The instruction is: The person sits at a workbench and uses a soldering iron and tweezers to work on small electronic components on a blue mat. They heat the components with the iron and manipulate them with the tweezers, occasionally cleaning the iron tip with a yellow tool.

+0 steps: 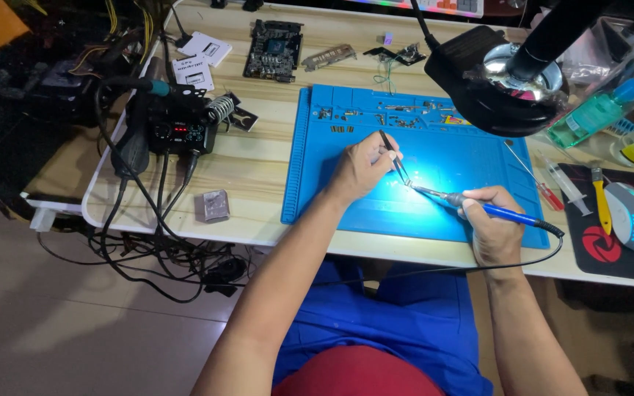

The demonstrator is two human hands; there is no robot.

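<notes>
Two tools meeting over the blue silicone work mat [346,198]: tweezers [395,158] being pinched in the left hand [361,165], blue-handled soldering iron [478,206] being gripped in the right hand [493,224], tips nearly touching between both hands. Lying just right of the right hand, a red-handled screwdriver [537,180] and syringe [565,183]. Sitting well left of the left hand, a soldering station [177,128].

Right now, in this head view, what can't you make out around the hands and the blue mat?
- The part between the tweezers and soldering iron tip: too small, washed out by lamp glare.
- Small pieces in the blue mat trays: too tiny to identify.
- Right hand grip: fingers curl under, hidden.
- Lamp: hides the mat's far right corner.
</notes>
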